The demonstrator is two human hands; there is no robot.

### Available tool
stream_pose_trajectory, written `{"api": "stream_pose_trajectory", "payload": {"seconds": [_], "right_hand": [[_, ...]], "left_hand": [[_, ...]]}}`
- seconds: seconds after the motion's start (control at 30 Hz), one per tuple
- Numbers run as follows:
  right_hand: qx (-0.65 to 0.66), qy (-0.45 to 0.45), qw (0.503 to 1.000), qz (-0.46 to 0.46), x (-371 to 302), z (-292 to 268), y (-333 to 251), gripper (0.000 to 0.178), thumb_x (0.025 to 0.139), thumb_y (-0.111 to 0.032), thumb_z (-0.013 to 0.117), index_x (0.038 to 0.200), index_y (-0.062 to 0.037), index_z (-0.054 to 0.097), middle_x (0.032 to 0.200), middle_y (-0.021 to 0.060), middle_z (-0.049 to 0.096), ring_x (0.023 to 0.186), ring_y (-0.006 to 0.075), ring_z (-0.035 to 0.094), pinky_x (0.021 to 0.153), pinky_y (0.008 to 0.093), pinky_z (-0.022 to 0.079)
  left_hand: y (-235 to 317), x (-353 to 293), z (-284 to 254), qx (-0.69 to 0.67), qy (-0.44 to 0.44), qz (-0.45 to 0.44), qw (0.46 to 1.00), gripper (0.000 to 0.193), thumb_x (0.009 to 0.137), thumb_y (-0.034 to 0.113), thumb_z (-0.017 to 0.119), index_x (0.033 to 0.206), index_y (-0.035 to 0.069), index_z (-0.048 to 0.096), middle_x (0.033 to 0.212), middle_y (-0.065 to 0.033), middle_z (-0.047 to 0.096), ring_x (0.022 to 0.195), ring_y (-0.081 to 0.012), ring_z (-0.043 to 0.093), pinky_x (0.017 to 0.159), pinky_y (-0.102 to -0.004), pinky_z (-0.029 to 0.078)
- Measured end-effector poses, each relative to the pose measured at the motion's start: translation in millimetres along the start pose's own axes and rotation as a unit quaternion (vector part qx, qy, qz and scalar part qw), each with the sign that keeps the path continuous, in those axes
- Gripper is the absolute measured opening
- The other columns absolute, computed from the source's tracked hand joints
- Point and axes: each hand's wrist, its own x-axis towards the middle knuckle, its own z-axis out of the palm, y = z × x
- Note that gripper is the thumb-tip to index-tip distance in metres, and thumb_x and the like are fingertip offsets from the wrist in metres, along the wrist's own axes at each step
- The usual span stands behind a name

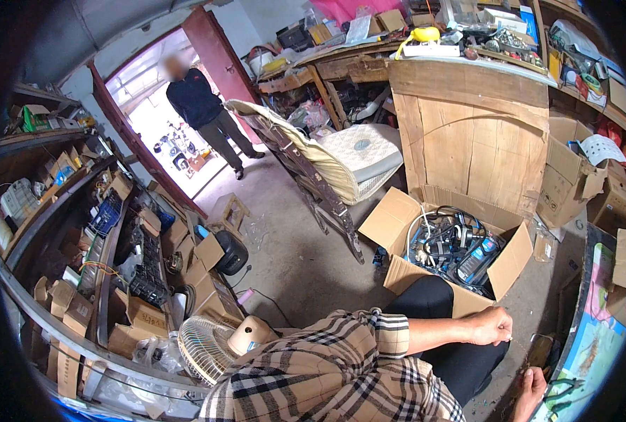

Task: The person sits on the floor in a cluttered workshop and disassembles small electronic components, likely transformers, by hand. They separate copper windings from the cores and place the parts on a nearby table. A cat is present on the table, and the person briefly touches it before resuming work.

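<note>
My left hand [492, 326] reaches out from a plaid sleeve over my dark-trousered leg. Its fingers are closed in a pinch, with a tiny pale bit showing at the fingertips that I cannot make out. Lower down, my right hand [530, 394] is partly cut off by the picture's edge. Its fingers are loosely bent and apart, and nothing shows in them. Beside it, dark-handled pliers [564, 395] lie on a low table [594, 330] with a colourful printed top. An open cardboard box [510, 261] full of cables and blue-and-black items stands just beyond my knee.
A beige fan [207, 346] stands behind me, near crowded shelves [102, 281] on the left. A folding chair [299, 158] with a cushion stands mid-floor. Behind the box rises a wooden panel [471, 141]. Another person [199, 105] stands by the doorway.
</note>
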Motion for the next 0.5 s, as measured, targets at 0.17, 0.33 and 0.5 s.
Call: {"api": "stream_pose_trajectory", "payload": {"seconds": [0.17, 0.33, 0.5], "right_hand": [[0.01, -0.001, 1.0, 0.003, -0.5, 0.4, -1.6, 0.03, 0.094, -0.026, 0.06, 0.104, 0.002, 0.064, 0.089, 0.0063, 0.066, 0.079, 0.0141, 0.054, 0.075, 0.0273, 0.046], [0.028, -0.005, 1.0, 0.001, 1.4, -0.8, 7.1, 0.028, 0.094, -0.025, 0.06, 0.103, 0.0017, 0.064, 0.087, 0.0036, 0.065, 0.077, 0.0119, 0.052, 0.072, 0.0257, 0.045], [0.039, -0.009, 0.999, 0.008, 1.1, 0.1, 7.1, 0.028, 0.094, -0.025, 0.06, 0.102, 0.0015, 0.064, 0.087, 0.0039, 0.065, 0.077, 0.0123, 0.052, 0.072, 0.026, 0.045]], "left_hand": [[-0.6, 0.8, 0.8, -0.004, 0.001, 0.0, 1.0, 0.014, 0.085, 0.011, 0.061, 0.078, -0.001, 0.064, 0.062, -0.0049, 0.062, 0.058, -0.0135, 0.058, 0.058, -0.0308, 0.046], [-0.1, 0.3, 1.3, -0.001, 0.001, -0.001, 1.0, 0.015, 0.085, 0.011, 0.062, 0.076, -0.001, 0.064, 0.062, -0.0046, 0.062, 0.058, -0.0129, 0.057, 0.058, -0.0306, 0.045], [-0.8, 0.3, 1.2, -0.003, 0.003, 0.004, 1.0, 0.016, 0.085, 0.011, 0.062, 0.075, -0.001, 0.063, 0.061, -0.0044, 0.062, 0.057, -0.0128, 0.057, 0.058, -0.0303, 0.046]]}}
